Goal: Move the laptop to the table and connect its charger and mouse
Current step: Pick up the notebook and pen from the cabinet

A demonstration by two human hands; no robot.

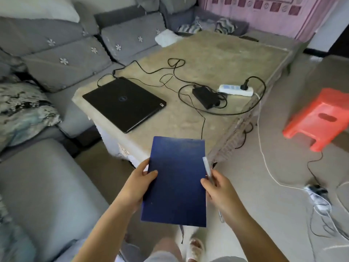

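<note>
Closed black laptop (pixel 123 104) lying flat on the tabletop (pixel 217 59), near its left front corner, lid down, logo up. Thin black cable running from the laptop's back edge, looping across the surface to the charger brick (pixel 205 97) sitting to the right. Just beyond the brick, a white power strip (pixel 235 90) with a black plug pushed in, close to the right edge. Mouse: cannot tell where.

Down front, both hands up on a dark blue notebook (pixel 175 182), held above the near corner. Left hand (pixel 136 188) gripping the left edge, thumb pressed on the cover, fingers curled beneath. Right hand (pixel 220 190) pinching the right edge, grip also closed round a pale pen (pixel 207 166) standing along that edge.

Grey sofa (pixel 56 59) wrapping the left side and back. Red plastic stool (pixel 319 118) off right on the floor, loose white and black cords trailing nearby.
</note>
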